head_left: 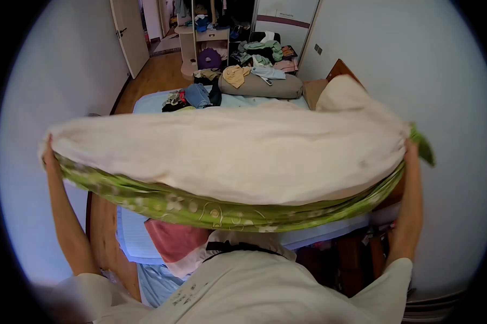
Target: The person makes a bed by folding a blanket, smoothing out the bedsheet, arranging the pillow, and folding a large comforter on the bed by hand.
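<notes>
Head view. A broad, soft cream-white quilt with a green flower-printed fabric border (232, 151) hangs stretched from left to right in front of the wearer, above the bed with a pale blue sheet (130, 232). Its green print sags in a curve along the near edge; a cream fold rises at the far right, in front of the brown wooden headboard (339, 67).

Progress, as judged here: the quilt is drawn out widthwise between the two hands, but its near edge is off the bed, its surface is not flat, and the right end remains bunched. Whether the far edge touches the bed cannot be told.

Pose: both arms reach forward and wide. The left hand (49, 151) closes on the quilt's left end, the right hand (411, 147) on its gathered right end, with a green tip protruding beyond; individual fingers are indistinct.

Surroundings: nearer lies a pink-and-white cloth (176, 237); at the bed's far side are a dark and blue heap of garments (197, 94) and a grey-beige cylindrical bolster (286, 86) with a yellow cloth (234, 75) on it. Farther left stands a pale door (130, 40), ajar.
</notes>
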Demonstrator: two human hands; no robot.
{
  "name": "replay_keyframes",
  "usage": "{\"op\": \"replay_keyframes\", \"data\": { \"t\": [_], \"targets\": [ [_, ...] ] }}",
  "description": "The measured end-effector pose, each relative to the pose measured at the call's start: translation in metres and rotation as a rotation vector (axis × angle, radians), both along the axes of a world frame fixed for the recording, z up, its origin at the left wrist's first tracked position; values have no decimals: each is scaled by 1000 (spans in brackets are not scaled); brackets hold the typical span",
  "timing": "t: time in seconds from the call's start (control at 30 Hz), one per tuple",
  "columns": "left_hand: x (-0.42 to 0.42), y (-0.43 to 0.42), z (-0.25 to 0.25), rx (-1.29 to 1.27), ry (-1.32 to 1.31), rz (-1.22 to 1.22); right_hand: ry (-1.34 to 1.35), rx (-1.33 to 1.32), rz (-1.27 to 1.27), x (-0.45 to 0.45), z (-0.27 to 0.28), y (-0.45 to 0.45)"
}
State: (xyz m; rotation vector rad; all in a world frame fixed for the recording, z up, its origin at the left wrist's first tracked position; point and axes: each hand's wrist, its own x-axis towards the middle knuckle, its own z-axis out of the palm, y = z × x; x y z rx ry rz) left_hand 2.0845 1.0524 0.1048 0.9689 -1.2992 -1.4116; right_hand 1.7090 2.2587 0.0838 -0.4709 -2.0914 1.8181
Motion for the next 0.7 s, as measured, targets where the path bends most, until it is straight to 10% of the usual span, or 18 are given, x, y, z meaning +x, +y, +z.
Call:
{"op": "replay_keyframes", "data": {
  "t": [0.3,0.4,0.7],
  "targets": [
    [122,72,-283,545,109,-242,-301,-382,-522,118,-236,-49],
    [177,58,-360,555,-52,-153,-396,-149,-227,178,-307,-8],
    [228,122,-384,598,-845,178,-374,-514,-684,291,-407,-2]
  ]
}}
